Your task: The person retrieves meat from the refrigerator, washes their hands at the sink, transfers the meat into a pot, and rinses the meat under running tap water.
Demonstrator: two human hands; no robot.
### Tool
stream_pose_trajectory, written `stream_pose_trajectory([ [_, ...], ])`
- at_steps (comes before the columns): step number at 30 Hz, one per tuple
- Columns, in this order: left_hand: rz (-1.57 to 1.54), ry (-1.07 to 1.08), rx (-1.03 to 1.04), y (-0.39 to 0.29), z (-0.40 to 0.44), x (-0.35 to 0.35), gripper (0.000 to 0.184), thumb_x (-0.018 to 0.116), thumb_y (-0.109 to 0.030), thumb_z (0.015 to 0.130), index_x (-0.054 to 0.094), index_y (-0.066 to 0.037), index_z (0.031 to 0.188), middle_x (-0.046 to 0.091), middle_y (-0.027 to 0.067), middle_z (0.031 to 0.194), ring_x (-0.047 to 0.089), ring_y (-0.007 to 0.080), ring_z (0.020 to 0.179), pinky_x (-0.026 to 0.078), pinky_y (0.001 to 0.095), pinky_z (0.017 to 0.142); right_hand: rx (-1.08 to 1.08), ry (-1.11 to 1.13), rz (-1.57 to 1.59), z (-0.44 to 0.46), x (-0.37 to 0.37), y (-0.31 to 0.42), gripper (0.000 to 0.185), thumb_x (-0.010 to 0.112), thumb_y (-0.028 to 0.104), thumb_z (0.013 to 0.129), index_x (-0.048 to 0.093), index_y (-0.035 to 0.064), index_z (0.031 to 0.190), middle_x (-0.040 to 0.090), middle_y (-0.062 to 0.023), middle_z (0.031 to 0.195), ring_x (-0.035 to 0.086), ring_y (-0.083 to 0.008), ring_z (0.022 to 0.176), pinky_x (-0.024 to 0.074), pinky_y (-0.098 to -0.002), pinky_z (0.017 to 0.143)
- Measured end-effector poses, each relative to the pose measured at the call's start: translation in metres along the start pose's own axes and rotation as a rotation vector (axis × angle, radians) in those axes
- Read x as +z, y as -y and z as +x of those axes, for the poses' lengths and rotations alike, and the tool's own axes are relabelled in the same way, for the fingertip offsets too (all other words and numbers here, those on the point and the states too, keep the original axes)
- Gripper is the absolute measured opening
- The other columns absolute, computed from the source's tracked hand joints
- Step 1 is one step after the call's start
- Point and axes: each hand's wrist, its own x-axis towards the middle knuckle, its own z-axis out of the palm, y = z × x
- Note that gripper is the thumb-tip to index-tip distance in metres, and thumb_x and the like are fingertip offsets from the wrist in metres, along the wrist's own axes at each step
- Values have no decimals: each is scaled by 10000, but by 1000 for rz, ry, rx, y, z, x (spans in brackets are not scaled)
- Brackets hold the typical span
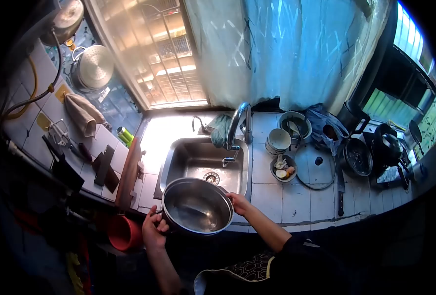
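The left hand (154, 229) and right hand (238, 202) hold the pot (194, 204), fingers curled, by the sink (186, 156). Carrying, I guess — moving it needs level hands.

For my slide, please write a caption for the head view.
Left hand and right hand hold a metal pot by the sink.

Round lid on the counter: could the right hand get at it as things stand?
Probably not yet: the right hand is holding the pot, though the counter tiles in front of the lid look open.
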Motion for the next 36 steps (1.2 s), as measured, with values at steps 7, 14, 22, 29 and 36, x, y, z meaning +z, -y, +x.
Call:
stream_pose_trajectory([
  [7,249,189,-84,-23,114,92,346,426,-13,750,387,15,1093,404,34,645,335,81,432,292,195,381,82,-254,43,50,41,-8,164,493,205,791,539,62,855,582,-64,715,550,-169,588,458,-294,549],
  [14,461,184,-62,-1,180,123,401,422,22,735,386,32,1134,421,28,649,359,69,455,333,202,408,11,-368,-531,87,83,-19,357,541,133,730,405,-7,1028,530,-116,671,513,-194,473,381,-304,340],
  [22,579,247,-128,25,212,147,418,458,6,748,406,7,1163,444,7,684,415,87,534,415,232,529,115,-233,-365,128,90,-15,339,435,-38,713,484,4,1046,466,-74,583,425,-144,389,292,-278,312],
  [29,527,320,-186,34,211,170,505,462,8,746,339,26,1236,473,70,772,456,126,644,441,278,642,139,142,-143,144,101,-16,248,598,200,766,555,29,941,542,-42,669,502,-112,496,367,-226,397],
  [36,497,393,-217,33,200,172,550,459,15,751,282,34,1272,472,116,863,472,161,691,442,313,695,-31,542,106,103,147,5,297,559,235,819,541,42,1045,575,-61,993,559,-148,924,462,-209,663],
])
